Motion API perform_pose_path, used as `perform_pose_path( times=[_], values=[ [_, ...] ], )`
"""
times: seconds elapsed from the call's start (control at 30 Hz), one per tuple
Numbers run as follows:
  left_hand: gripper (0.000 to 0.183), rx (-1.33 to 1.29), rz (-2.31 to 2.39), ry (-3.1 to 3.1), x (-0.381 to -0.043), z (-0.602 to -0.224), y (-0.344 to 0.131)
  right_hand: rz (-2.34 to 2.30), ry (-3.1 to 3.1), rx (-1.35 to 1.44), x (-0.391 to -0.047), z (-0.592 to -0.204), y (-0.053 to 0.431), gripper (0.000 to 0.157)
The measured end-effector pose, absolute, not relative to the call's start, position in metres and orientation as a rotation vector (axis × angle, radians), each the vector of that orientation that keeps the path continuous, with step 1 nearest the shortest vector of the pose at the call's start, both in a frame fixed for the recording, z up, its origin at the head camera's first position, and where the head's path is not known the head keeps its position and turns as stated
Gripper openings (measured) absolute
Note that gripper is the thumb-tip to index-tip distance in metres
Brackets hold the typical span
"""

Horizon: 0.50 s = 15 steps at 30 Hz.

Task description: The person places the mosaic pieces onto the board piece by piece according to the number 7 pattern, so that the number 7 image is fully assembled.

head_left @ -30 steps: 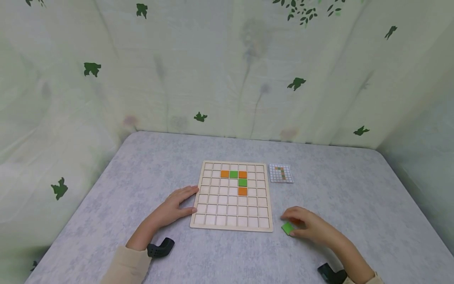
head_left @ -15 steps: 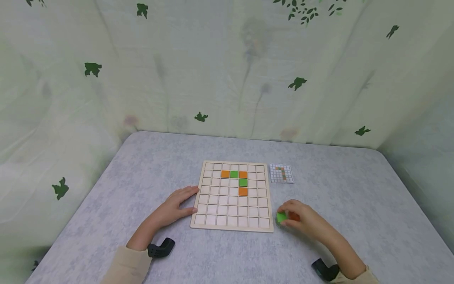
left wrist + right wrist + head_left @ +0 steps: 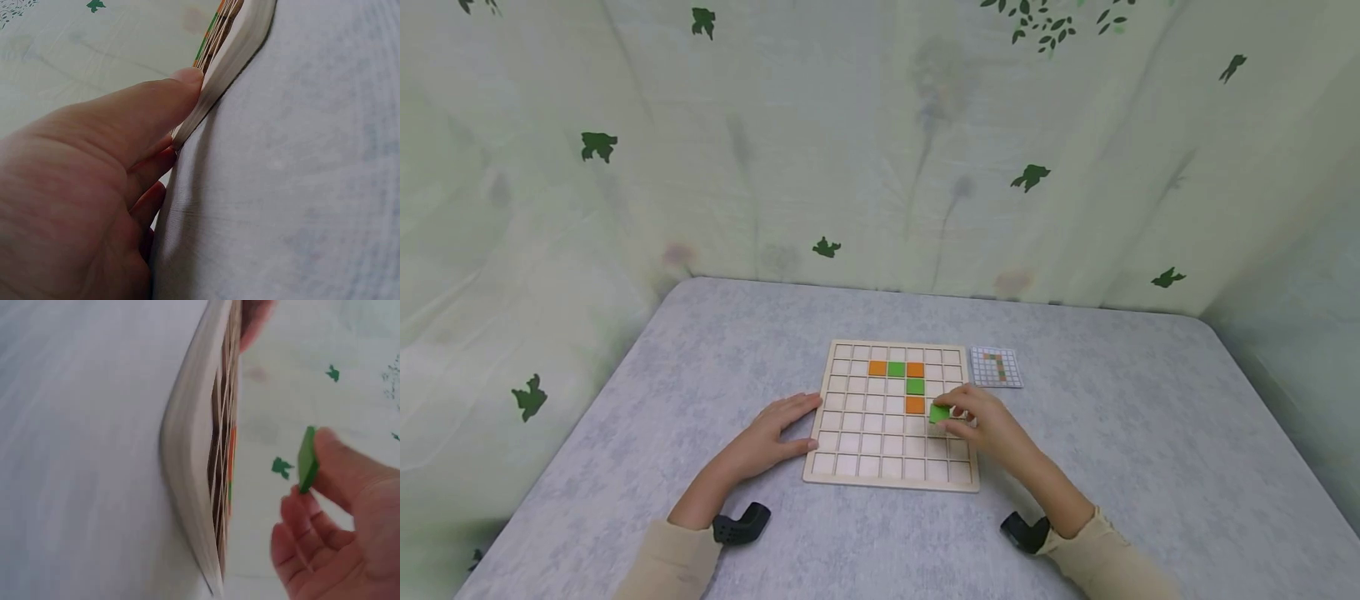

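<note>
A light wooden grid board lies on the table, with orange tiles and green tiles set in its upper squares. One orange tile is the lowest of them. Over the board's right half, my right hand pinches a green tile between thumb and fingers. The right wrist view shows this tile raised off the board, its thin edge toward the camera. My left hand rests at the board's left edge, fingers extended, thumb and fingertips touching the rim.
A small pattern card lies beside the board's upper right corner, printed with a grid and coloured squares. Black wrist devices sit on both wrists. Behind the grey table hangs a pale curtain with leaf and bird prints.
My right hand has picked the green tile off the table right of the board and carried it left and up over the board. The left hand has stayed put.
</note>
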<state>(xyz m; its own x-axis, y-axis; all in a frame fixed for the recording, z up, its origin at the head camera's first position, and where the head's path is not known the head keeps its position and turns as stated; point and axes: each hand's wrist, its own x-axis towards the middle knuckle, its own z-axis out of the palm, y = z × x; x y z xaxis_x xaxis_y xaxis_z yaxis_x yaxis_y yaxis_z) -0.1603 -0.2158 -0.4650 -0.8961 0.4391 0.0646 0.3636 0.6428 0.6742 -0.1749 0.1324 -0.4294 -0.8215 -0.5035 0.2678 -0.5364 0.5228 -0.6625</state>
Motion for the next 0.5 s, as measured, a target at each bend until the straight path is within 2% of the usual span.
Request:
perform_pose_path(
  times=[0.23,0.5],
  values=[
    [0.068,0.69,1.08,2.751,-0.16,-0.465,-0.215,1.254,-2.743,0.907,-0.182,-0.451,0.112,0.03],
    [0.068,0.701,1.074,2.767,-0.161,-0.467,-0.217,1.258,-2.782,0.877,-0.179,-0.459,0.101,0.022]
  ],
)
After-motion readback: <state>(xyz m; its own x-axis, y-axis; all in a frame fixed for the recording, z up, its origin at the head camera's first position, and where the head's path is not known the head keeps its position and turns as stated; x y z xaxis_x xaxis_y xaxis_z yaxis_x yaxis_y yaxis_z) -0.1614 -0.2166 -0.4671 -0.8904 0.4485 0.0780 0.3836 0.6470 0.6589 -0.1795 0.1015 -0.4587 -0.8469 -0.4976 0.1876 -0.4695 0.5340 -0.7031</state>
